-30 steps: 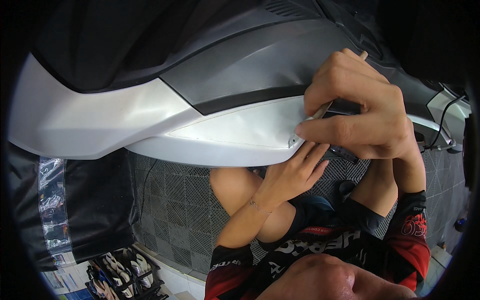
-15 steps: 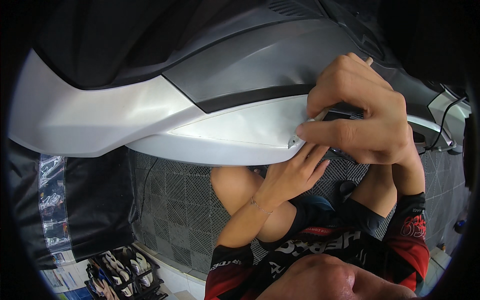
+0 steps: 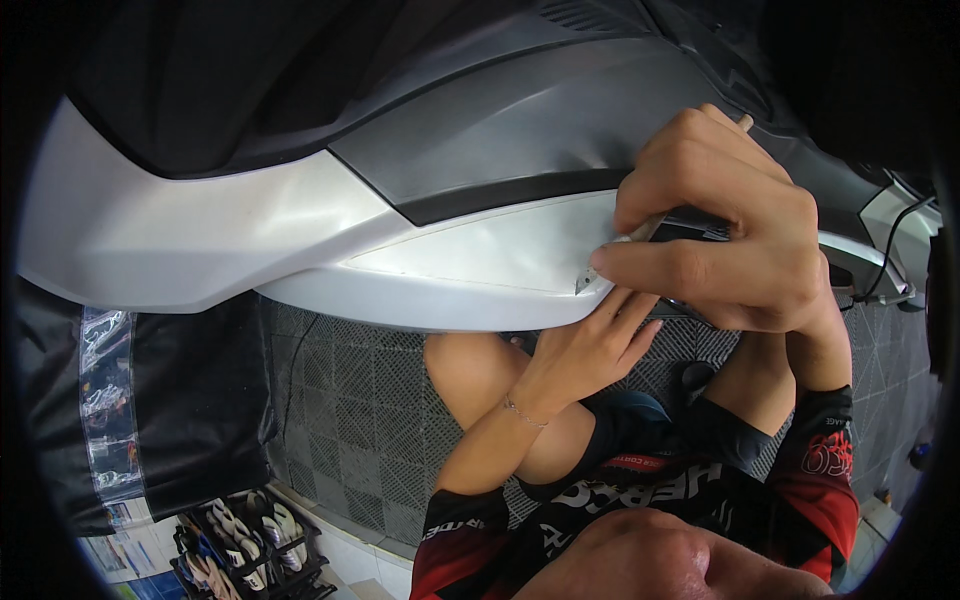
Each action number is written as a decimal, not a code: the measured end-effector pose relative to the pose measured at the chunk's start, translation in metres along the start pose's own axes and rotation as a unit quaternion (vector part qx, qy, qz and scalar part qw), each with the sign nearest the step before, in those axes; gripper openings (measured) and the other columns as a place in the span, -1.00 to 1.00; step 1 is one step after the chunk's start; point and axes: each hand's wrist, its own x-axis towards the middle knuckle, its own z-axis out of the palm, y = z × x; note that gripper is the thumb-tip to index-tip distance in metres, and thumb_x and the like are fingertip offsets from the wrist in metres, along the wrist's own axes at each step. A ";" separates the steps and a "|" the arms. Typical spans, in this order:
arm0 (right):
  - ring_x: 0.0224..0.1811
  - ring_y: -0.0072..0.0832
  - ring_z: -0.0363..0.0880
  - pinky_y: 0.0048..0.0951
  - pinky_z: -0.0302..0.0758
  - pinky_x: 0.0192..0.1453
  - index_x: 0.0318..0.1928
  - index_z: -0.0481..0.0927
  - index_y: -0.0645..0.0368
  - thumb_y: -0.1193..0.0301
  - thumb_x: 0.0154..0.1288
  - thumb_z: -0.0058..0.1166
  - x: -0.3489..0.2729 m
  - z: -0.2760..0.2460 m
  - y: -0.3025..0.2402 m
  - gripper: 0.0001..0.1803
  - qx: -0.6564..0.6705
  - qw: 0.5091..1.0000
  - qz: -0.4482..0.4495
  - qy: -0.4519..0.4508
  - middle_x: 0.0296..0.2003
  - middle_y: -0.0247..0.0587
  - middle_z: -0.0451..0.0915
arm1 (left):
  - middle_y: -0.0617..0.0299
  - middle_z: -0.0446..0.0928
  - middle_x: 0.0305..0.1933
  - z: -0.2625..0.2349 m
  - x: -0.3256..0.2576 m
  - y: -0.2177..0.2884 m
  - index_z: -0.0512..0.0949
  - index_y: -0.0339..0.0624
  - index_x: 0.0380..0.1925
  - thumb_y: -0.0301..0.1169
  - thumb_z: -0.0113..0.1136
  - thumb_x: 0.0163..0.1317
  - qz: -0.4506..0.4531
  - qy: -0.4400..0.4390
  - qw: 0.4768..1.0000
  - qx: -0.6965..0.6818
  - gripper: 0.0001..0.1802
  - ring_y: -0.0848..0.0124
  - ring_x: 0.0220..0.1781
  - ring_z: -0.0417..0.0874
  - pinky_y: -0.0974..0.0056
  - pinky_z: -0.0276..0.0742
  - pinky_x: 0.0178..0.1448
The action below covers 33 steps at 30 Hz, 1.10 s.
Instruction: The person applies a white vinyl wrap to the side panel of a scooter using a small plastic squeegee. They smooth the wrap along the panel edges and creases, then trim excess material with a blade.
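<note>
Pointing down and toward the person's left, a small blade tool [image 3: 640, 235] lies slantwise in the right hand [image 3: 730, 240], its long axis running from upper right to lower left. Only a pale sliver of its shaft and a dark body show between the fingers; a thin light end sticks out past the knuckles at the top. Its tip [image 3: 585, 283] meets the lower rim of the silver body panel [image 3: 300, 230], right at the corner of a sheet of clear film [image 3: 480, 255] that lies flat on the panel.

That hand is closed firmly around the tool, forefinger stretched along it toward the tip. Below the panel's rim, the left hand [image 3: 590, 350] reaches up from underneath, its fingers spread loosely and touching the underside of the panel just beneath the tip; it grasps nothing that can be seen. A thin bracelet [image 3: 522, 412] circles its wrist.

Above the film, a black trim strip [image 3: 500, 198] runs along the panel, with a grey panel section [image 3: 520, 120] over it. Beneath the panel lies a grey tiled floor [image 3: 360, 420], and the person's bare knee [image 3: 470, 370] sits under the rim. Further left of the panel hangs a dark cover [image 3: 170, 400] with a strip of shiny tape [image 3: 105, 400].
</note>
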 end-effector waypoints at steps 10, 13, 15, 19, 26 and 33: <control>-0.29 -0.34 0.66 -0.31 0.53 -0.23 -0.22 0.89 0.06 0.26 -0.02 0.34 0.001 0.003 -0.003 -0.68 0.004 1.000 0.009 0.004 -0.32 -0.25 0.70 | 0.17 0.73 0.18 0.002 -0.004 0.000 0.72 -0.08 0.23 -0.17 0.39 0.46 0.000 0.004 1.000 0.016 -0.57 0.11 0.09 0.83 0.03 0.80 0.10; -0.29 -0.33 0.65 -0.30 0.52 -0.24 -0.22 0.89 0.06 0.26 -0.03 0.33 0.005 0.003 -0.001 -0.67 0.004 1.000 0.001 -0.001 -0.31 -0.25 0.70 | 0.17 0.73 0.21 -0.001 -0.001 0.001 0.71 -0.06 0.26 -0.17 0.40 0.45 0.003 -0.002 1.000 0.020 -0.55 0.09 0.13 0.83 0.03 0.79 0.12; -0.30 -0.33 0.65 -0.30 0.52 -0.24 -0.22 0.88 0.06 0.25 -0.04 0.32 0.007 0.005 -0.001 -0.66 0.009 1.000 0.001 0.006 -0.31 -0.25 0.70 | 0.16 0.72 0.25 0.000 -0.003 0.000 0.71 -0.05 0.28 -0.16 0.40 0.45 0.005 0.004 1.000 0.019 -0.53 0.08 0.18 0.81 0.01 0.79 0.14; -0.30 -0.33 0.65 -0.31 0.52 -0.25 -0.23 0.88 0.07 0.24 -0.04 0.31 0.013 0.005 -0.001 -0.66 0.003 1.000 0.002 0.009 -0.31 -0.25 0.70 | 0.15 0.70 0.33 0.000 -0.002 -0.001 0.70 -0.04 0.30 -0.16 0.41 0.43 0.000 0.004 1.000 0.014 -0.51 0.03 0.25 0.79 -0.03 0.78 0.19; -0.30 -0.33 0.65 -0.31 0.52 -0.24 -0.24 0.89 0.07 0.21 -0.07 0.32 0.024 0.006 -0.001 -0.64 0.000 1.000 0.004 0.012 -0.31 -0.25 0.70 | 0.04 0.76 -0.01 -0.008 0.006 0.003 0.76 -0.25 0.00 -0.33 0.57 0.23 -0.005 0.041 0.999 -0.033 -0.63 -0.01 0.05 0.79 -0.11 0.68 0.14; -0.29 -0.35 0.66 -0.32 0.52 -0.24 -0.23 0.89 0.05 0.21 -0.08 0.35 0.011 0.012 -0.004 -0.64 -0.002 1.000 0.004 0.014 -0.31 -0.27 0.70 | 0.01 0.77 0.03 0.000 -0.002 0.006 0.74 -0.28 0.04 -0.33 0.55 0.27 -0.007 0.030 0.999 -0.042 -0.61 -0.02 0.09 0.80 -0.11 0.69 0.17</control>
